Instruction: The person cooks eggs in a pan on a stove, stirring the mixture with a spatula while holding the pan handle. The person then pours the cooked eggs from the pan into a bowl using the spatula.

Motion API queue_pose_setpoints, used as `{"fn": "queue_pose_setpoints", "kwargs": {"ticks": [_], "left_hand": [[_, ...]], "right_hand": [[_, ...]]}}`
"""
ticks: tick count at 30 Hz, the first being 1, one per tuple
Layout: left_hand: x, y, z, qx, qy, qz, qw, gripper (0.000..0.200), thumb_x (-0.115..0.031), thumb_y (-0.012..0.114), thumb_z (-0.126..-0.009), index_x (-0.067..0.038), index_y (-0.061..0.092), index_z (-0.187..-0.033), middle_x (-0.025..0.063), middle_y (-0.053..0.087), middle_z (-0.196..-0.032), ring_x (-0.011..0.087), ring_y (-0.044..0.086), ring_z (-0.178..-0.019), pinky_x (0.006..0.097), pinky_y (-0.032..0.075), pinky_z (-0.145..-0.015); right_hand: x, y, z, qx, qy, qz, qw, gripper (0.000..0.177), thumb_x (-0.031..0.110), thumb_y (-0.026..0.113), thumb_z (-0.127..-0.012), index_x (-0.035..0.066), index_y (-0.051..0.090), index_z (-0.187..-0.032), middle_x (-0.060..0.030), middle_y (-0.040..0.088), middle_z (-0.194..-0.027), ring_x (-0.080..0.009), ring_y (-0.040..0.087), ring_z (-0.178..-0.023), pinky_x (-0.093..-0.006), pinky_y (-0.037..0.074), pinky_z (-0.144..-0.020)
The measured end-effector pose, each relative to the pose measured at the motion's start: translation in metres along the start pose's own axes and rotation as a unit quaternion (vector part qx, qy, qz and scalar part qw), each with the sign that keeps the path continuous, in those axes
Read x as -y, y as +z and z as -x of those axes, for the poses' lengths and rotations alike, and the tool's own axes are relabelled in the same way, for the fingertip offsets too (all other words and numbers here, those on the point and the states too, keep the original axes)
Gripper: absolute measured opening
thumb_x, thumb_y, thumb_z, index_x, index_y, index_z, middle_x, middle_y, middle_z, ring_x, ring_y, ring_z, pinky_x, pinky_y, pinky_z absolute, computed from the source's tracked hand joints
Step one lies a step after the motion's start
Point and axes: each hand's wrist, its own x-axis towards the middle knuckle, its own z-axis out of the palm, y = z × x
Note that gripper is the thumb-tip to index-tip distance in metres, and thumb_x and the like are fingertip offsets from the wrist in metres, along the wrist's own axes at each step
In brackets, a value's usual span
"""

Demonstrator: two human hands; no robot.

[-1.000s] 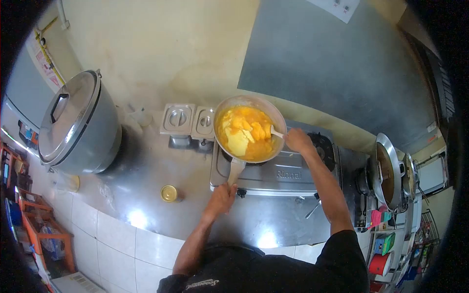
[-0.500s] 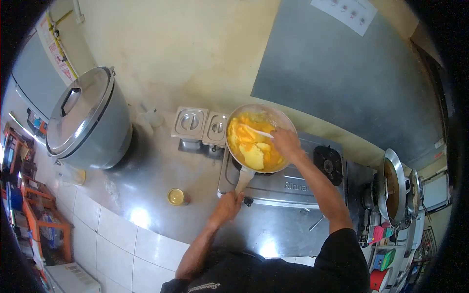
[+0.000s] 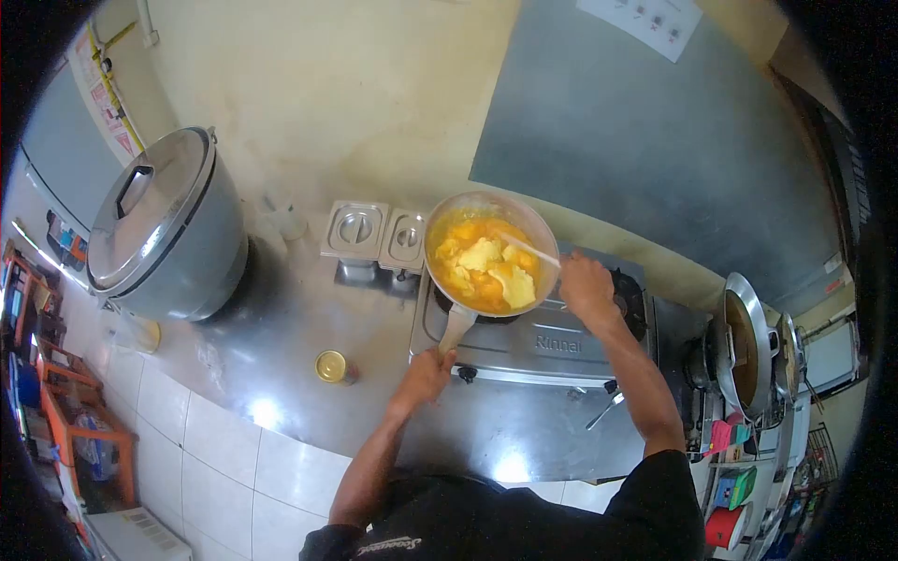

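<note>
A frying pan (image 3: 545,234) sits over the left burner of the silver gas stove (image 3: 561,344). Inside it are soft yellow egg curds (image 3: 482,257) in orange-yellow liquid. My left hand (image 3: 426,377) is closed around the pan's pale handle (image 3: 457,329). On the pan's right side, my right hand (image 3: 586,283) grips the end of a whitish utensil (image 3: 531,248), whose other end is among the eggs. Its exact shape is hidden by the food.
A large lidded metal pot (image 3: 178,243) stands at the left. Two lidded steel containers (image 3: 356,227) adjoin the pan's left side. A gold-topped can (image 3: 331,366) is near the counter's front. Large pans (image 3: 745,346) stand at right; a spoon (image 3: 604,411) lies by the stove.
My right hand has moved right, drawing the utensil toward the pan's right side. The curds are more broken up and shifted. My left hand still holds the handle.
</note>
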Motion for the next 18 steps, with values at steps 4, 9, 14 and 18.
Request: {"fn": "queue_pose_setpoints", "kwargs": {"ticks": [4,9,14,18], "left_hand": [[0.009,0.003,-0.004,0.000,0.028,0.003,1.000,0.048,-0.032,0.045,-0.098,0.014,0.055,-0.092,0.0274,0.061,-0.066,0.0337,0.063,-0.048,0.0416,0.053,-0.045],[0.020,0.000,-0.012,0.015,0.039,0.002,0.999,0.048,-0.037,0.044,-0.098,0.009,0.056,-0.090,0.0187,0.056,-0.057,0.0284,0.057,-0.042,0.0417,0.049,-0.048],[0.007,-0.010,-0.005,0.027,0.046,-0.015,0.998,0.049,-0.033,0.044,-0.098,0.013,0.055,-0.084,0.0258,0.059,-0.059,0.0333,0.061,-0.044,0.0427,0.051,-0.045],[0.013,-0.010,-0.012,0.023,0.049,-0.046,0.998,0.049,-0.033,0.044,-0.098,0.013,0.056,-0.085,0.0254,0.059,-0.060,0.0328,0.061,-0.044,0.0418,0.051,-0.044]], "right_hand": [[-0.008,0.016,-0.009,0.075,0.095,0.000,0.993,0.023,0.011,0.053,-0.083,0.002,0.069,-0.096,-0.0181,0.066,-0.095,-0.0371,0.066,-0.088,-0.0459,0.054,-0.074],[-0.012,0.047,-0.019,0.098,0.126,-0.085,0.983,0.024,0.013,0.053,-0.082,0.001,0.069,-0.095,-0.0232,0.065,-0.100,-0.0419,0.064,-0.093,-0.0482,0.052,-0.081],[-0.010,0.067,-0.056,0.055,0.144,-0.161,0.975,0.025,0.014,0.053,-0.083,-0.002,0.067,-0.096,-0.0269,0.065,-0.100,-0.0438,0.062,-0.096,-0.0476,0.050,-0.084],[-0.009,0.085,-0.099,0.092,0.088,-0.171,0.977,0.030,0.021,0.057,-0.083,-0.003,0.066,-0.099,-0.0281,0.063,-0.102,-0.0403,0.062,-0.097,-0.0500,0.048,-0.085]]}}
